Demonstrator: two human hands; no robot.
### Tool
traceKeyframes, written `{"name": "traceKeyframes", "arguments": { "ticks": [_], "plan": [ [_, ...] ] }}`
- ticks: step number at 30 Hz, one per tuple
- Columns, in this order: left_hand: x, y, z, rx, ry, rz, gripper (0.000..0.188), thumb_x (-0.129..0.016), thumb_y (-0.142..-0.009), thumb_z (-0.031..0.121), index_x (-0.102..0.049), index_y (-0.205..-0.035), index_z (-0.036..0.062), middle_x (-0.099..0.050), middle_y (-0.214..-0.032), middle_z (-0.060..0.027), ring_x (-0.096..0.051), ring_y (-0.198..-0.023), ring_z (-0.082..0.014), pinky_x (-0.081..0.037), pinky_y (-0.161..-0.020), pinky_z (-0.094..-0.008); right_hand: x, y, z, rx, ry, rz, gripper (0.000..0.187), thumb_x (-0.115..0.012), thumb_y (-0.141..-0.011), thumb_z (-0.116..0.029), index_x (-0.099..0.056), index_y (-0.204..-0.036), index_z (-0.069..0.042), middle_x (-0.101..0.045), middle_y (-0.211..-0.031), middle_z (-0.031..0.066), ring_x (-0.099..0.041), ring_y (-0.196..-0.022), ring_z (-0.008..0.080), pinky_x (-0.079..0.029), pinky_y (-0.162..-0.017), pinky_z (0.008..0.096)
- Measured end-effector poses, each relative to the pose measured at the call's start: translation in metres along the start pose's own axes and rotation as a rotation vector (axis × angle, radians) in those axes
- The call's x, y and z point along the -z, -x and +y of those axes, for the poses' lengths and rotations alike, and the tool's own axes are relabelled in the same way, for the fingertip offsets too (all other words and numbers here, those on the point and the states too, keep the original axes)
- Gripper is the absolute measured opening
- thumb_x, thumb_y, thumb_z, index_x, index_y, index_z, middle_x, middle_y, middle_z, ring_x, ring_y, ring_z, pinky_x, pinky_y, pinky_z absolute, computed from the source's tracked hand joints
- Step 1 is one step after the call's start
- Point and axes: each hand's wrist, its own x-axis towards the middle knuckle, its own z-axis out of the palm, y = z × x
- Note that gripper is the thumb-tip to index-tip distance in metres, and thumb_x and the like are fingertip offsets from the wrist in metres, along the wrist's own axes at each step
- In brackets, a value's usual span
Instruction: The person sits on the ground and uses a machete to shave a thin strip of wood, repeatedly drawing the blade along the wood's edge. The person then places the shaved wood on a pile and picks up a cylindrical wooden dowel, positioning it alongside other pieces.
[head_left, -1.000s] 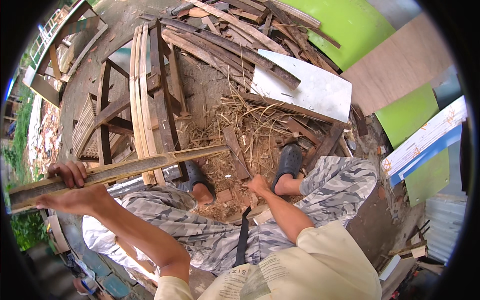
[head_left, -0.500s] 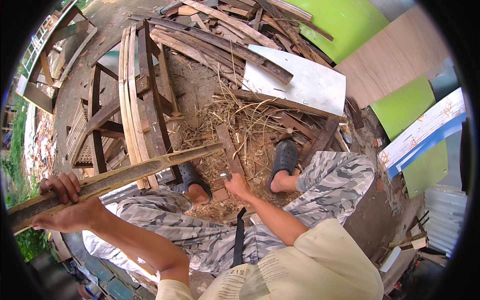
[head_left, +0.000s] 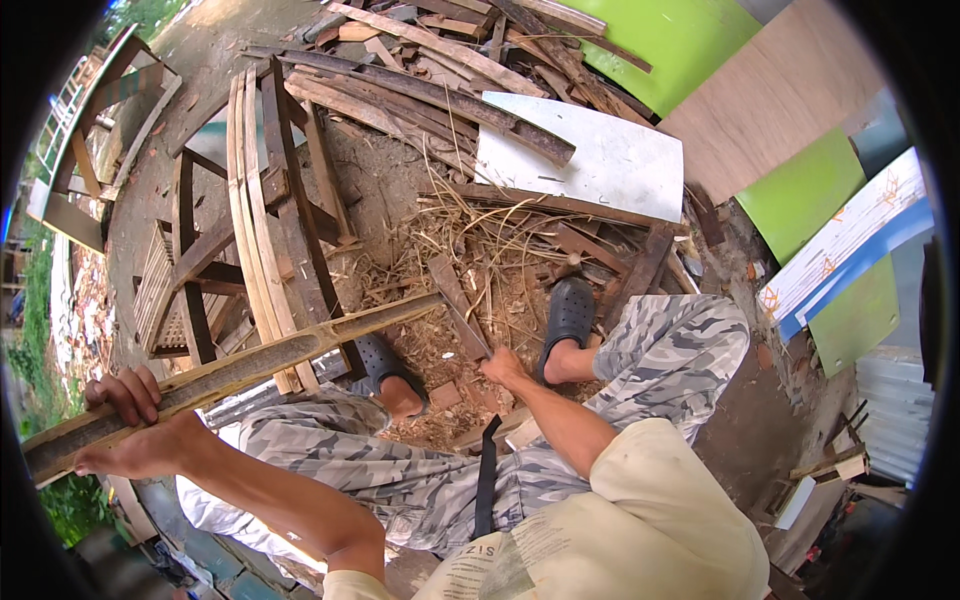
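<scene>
Right hand [head_left: 508, 368] has shifted to its own right since the earlier frame, and more of the thin knife-like tool [head_left: 482, 343] it holds is now exposed. In effect, the tool is pointed toward the far end of the split pole [head_left: 255, 361], near it but apart; no contact between the two is seen.

From the left: the left hand [head_left: 155, 440] grips the pole close to its near end, fingers wrapped over the upper edge and thumb side beneath. The pole, yellow-edged with a grey hollow, is held slanting above the ground. It passes across the near ends of pale strips [head_left: 245, 220] resting against a dark timber frame [head_left: 292, 215], then over the ground beside the left clog [head_left: 378, 362].

Centrally, a brown board [head_left: 448, 283] lies among wood chips. The tool overlaps its right edge; whether they touch cannot be determined. The right fingers are closed around the tool's handle, which is hidden. The right clog [head_left: 570, 308] stands just beyond that hand.
</scene>
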Motion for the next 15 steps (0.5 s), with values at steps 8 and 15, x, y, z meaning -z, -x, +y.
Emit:
{"name": "traceKeyframes", "arguments": {
  "ticks": [8, 15],
  "plan": [
    [0.014, -0.014, -0.015, 0.016, 0.193, -0.143, 0.083, -0.037, -0.083, 0.087, -0.056, -0.083, 0.0056, -0.031, -0.056, 0.0033, -0.027, -0.044, -0.0073, -0.019, -0.043, -0.0235, 0.007, -0.016, -0.003, 0.064, 0.05, 0.012, 0.039, -0.068, -0.078, -0.027, -0.071, -0.097, 0.006, -0.068, -0.102, 0.0306, -0.068, -0.095, 0.0427, -0.054, -0.082, 0.0476],
    [0.028, -0.028, -0.02, 0.042, 0.384, -0.44, 0.09, -0.032, -0.089, 0.083, -0.065, -0.102, -0.0003, -0.038, -0.052, 0.0033, -0.036, -0.041, -0.0081, -0.03, -0.039, -0.0246, 0.086, 0.022, -0.079, 0.191, 0.013, 0.086, 0.039, -0.072, -0.076, -0.03, -0.07, -0.092, 0.006, -0.07, -0.086, 0.0285, -0.07, -0.085, 0.0415, -0.054, -0.077, 0.0486]
  ]
}}
